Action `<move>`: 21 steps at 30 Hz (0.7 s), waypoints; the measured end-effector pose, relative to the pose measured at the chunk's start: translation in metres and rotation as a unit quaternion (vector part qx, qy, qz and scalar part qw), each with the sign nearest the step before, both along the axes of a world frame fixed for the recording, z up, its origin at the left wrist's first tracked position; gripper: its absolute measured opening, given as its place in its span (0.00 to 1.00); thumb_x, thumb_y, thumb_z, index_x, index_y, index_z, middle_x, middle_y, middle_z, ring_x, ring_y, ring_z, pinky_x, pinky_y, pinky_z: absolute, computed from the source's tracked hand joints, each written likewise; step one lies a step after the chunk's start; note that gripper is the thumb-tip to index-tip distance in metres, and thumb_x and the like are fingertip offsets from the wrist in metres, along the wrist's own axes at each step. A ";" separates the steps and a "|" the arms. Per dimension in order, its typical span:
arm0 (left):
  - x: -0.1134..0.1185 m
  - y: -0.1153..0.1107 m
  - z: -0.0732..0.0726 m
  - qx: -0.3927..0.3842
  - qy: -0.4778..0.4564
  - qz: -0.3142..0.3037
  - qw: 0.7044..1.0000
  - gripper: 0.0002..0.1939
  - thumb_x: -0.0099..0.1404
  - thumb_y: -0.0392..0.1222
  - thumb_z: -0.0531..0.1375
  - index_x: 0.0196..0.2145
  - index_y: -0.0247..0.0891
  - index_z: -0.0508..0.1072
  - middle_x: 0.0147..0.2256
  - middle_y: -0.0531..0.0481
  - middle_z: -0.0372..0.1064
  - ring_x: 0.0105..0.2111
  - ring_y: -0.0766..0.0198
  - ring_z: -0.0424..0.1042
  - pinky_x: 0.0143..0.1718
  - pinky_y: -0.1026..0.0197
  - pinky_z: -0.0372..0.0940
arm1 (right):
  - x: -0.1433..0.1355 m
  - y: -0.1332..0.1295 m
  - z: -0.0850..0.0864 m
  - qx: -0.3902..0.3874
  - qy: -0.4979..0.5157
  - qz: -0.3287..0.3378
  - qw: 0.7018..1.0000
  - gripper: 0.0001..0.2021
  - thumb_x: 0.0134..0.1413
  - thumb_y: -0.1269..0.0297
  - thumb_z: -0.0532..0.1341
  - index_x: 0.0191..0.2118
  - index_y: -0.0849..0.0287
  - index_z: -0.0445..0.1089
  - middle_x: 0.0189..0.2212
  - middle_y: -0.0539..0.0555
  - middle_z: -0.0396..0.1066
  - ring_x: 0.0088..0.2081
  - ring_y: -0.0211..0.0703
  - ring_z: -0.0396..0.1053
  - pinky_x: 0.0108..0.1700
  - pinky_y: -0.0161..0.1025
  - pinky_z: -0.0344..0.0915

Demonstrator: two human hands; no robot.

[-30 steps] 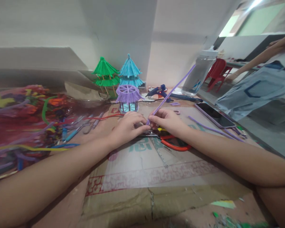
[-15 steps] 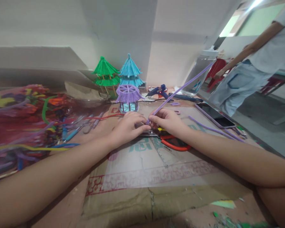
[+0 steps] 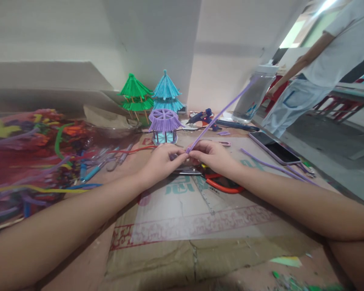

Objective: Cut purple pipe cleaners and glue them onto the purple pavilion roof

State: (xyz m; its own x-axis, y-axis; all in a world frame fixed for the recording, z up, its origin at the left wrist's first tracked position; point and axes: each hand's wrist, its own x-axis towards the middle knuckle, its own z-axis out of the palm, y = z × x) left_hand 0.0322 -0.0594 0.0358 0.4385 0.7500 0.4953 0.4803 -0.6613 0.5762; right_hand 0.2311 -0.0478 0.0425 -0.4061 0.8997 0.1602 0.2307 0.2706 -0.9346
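Observation:
A long purple pipe cleaner (image 3: 220, 114) slants up to the right from between my fingertips. My right hand (image 3: 211, 155) pinches it near its lower end, where it looks bent. My left hand (image 3: 166, 158) meets it there, thumb and forefinger closed on the same end. Below both hands lie scissors with red-orange handles (image 3: 226, 188), their blades partly covered, and a clear ruler (image 3: 206, 198). Just beyond my hands stands a small pavilion with a purple roof (image 3: 165, 123) and a pale blue base. More purple pipe cleaners (image 3: 269, 165) rest at the right.
Behind stand a green-roofed pavilion (image 3: 136, 93) and a blue-roofed one (image 3: 166, 89). A blue glue gun (image 3: 200, 116), a water bottle (image 3: 251, 97) and a phone (image 3: 274, 147) lie toward the right. Coloured pipe cleaners (image 3: 24, 133) heap at the left. A person (image 3: 315, 68) stands beyond the table.
My left fingertips have closed onto the lower end of the purple pipe cleaner. Its far tip has swung left. The person in the background has shifted left.

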 end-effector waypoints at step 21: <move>-0.001 0.003 -0.001 0.020 0.026 -0.052 0.998 0.13 0.70 0.43 0.57 0.32 0.41 0.79 0.30 0.53 0.76 0.33 0.62 0.72 0.40 0.59 0.62 | 0.000 -0.008 0.005 0.017 -0.021 -0.015 1.000 0.10 0.51 0.57 0.67 0.30 0.59 0.72 0.22 0.48 0.72 0.24 0.36 0.69 0.29 0.35 0.67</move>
State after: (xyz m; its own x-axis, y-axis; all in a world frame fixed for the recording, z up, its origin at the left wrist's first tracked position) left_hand 0.0308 -0.0569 0.0345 0.5381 0.6790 0.4994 0.4364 -0.7314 0.5241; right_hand 0.2310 -0.0554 0.0474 -0.3860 0.9057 0.1753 0.2773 0.2952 -0.9143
